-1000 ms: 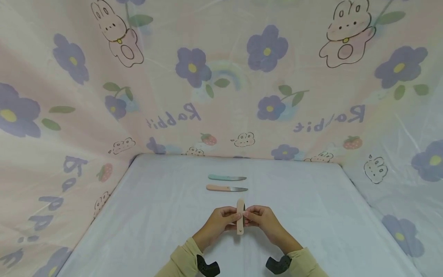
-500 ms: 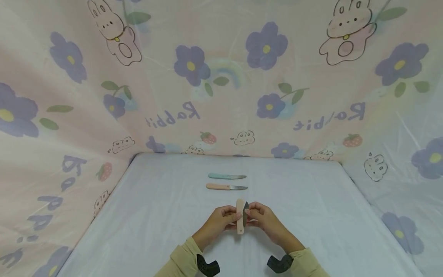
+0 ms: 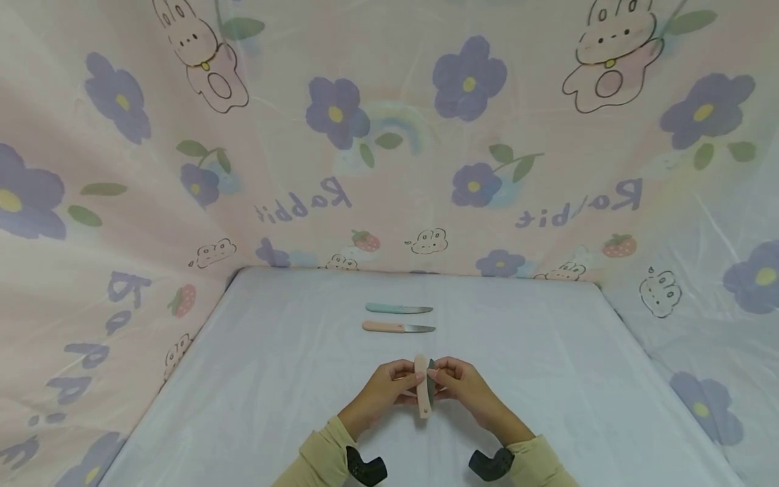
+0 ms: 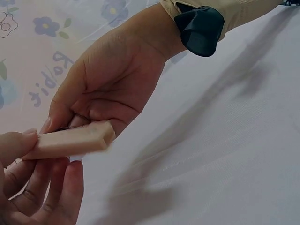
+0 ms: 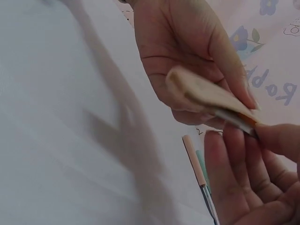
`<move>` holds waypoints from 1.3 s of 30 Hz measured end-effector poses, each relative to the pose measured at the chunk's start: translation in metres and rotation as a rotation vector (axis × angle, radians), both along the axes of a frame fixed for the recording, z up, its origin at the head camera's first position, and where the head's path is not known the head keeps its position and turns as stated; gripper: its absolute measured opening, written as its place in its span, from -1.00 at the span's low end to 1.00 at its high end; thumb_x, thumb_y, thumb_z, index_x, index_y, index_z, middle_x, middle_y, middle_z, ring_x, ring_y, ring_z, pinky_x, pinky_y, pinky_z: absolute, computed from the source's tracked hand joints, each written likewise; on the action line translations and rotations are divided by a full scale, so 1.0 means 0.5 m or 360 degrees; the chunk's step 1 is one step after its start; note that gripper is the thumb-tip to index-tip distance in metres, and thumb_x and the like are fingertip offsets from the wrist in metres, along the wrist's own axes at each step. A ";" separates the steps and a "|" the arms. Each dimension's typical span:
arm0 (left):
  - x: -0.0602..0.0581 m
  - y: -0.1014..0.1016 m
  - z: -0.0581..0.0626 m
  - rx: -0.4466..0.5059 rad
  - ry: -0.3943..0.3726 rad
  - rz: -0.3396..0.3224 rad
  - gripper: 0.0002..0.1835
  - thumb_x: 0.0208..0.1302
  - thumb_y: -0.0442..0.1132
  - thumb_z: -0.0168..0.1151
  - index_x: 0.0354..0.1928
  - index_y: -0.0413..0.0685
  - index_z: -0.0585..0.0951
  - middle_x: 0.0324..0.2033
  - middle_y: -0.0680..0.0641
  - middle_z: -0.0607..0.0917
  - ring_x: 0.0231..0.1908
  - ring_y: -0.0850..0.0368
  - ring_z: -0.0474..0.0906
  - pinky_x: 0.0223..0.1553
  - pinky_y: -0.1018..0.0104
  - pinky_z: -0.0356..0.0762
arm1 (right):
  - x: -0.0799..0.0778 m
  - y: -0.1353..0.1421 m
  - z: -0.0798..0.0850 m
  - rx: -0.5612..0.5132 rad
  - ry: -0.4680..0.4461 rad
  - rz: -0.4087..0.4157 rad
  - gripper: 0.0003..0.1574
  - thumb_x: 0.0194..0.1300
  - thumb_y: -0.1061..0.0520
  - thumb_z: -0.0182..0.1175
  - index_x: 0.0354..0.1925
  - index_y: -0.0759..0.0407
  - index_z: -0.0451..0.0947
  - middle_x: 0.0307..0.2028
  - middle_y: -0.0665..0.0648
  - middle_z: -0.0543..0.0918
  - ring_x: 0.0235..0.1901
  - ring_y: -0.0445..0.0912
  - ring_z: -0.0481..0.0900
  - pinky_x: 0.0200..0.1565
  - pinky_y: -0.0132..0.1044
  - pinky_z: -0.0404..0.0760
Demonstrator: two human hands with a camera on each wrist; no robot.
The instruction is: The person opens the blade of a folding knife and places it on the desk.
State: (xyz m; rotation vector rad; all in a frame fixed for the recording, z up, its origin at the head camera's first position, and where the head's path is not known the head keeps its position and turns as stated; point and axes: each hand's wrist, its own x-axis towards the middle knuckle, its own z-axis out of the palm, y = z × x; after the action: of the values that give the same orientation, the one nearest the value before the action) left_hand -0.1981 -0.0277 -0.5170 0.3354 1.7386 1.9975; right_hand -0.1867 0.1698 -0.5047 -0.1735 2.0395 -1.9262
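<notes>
My left hand grips the pale peach handle of a folding knife, thumb on the handle's near face. Its dark blade lies close along the handle's right side, where my right hand pinches it with thumb and fingers. In the right wrist view a strip of blade shows beside the blurred handle. The left wrist view shows the handle's end pointing away from the fingers. Beyond the hands lie two unfolded knives, one with a peach handle, one with a teal handle.
A white cloth covers the table. Printed curtains with flowers and rabbits rise at its back and both sides. Black curved mounts sit at both wrists, over beige sleeves.
The blade first swung out to the right from the handle with my right hand, then came back closer to it. The handle has tilted slightly. The two knives on the table have stayed put.
</notes>
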 end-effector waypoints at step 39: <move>-0.010 -0.025 -0.014 0.0185 -0.0074 0.0236 -0.60 0.29 -0.19 0.18 0.02 -0.37 0.47 -0.24 -0.12 0.64 -0.21 0.08 0.58 -0.12 0.08 0.59 | -0.006 0.005 -0.022 -0.0145 -0.0061 -0.0277 -0.68 0.29 0.15 0.16 -0.15 0.38 0.37 -0.36 0.19 0.63 -0.33 -0.01 0.61 -0.22 -0.11 0.66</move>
State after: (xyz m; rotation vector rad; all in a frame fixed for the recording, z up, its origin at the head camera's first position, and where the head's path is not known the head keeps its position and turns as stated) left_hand -0.2029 -0.0401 -0.5242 0.2005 1.6660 2.1990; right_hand -0.1900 0.1723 -0.5159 0.0209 2.0017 -2.1105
